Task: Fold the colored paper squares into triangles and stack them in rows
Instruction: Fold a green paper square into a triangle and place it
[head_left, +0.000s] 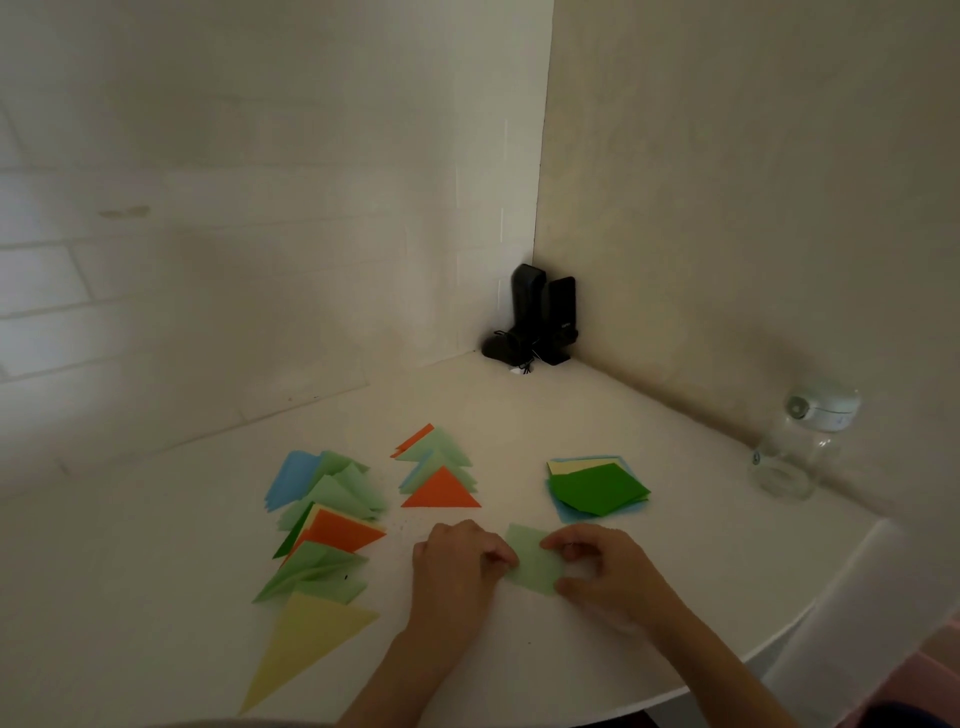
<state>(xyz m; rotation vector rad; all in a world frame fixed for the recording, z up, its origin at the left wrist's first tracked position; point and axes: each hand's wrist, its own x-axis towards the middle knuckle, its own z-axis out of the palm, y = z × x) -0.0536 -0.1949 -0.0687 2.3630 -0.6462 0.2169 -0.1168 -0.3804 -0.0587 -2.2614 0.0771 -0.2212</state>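
A pale green paper square lies flat on the white table near the front edge. My left hand pinches its left edge. My right hand pinches its right side, fingers at the top corner and thumb at the lower corner. A stack of unfolded squares, dark green on top, sits just behind. To the left run two rows of folded triangles: a long row of blue, green, orange and yellow ones, and a shorter row ending in an orange triangle.
A clear glass jar with a white lid stands at the right by the wall. Black speakers and a dark mouse occupy the far corner. The table's curved edge runs along the lower right.
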